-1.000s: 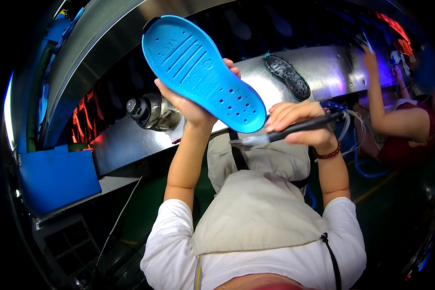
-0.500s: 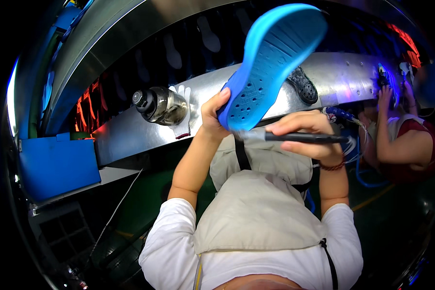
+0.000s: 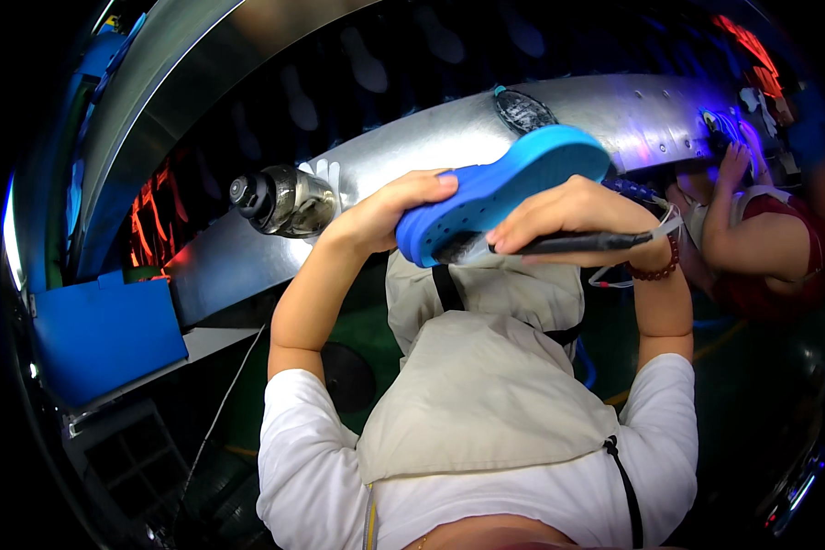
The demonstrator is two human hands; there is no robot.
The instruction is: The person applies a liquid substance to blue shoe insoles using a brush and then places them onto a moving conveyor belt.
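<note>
A blue shoe sole [image 3: 532, 170] with small holes is tilted above my lap, its broad toe end away to the right. My left hand [image 3: 385, 209] is closed around its edge near the heel, the thumb on top. Between the fingers of my right hand [image 3: 573, 215] is a brush [image 3: 582, 242] with a dark handle, a thin tube or cord at its rear end. Its pale bristles touch or lie very close to the heel end of the sole; blur hides the exact contact. The right hand covers part of the sole.
On the curved metal bench [image 3: 385, 151] stand a clear bottle [image 3: 293, 202] with a black cap, a white glove [image 3: 324, 172] beside it, and a dark oval thing [image 3: 525, 112]. Behind runs a dark line of soles [image 3: 365, 60]. A blue box [image 3: 110, 339] is at left; a co-worker [image 3: 765, 238] sits at right.
The sole has come down and tipped flatter, its toe end lower. My left hand has moved slightly left with it. The brush stays at the heel end, and the whole view has shifted a little.
</note>
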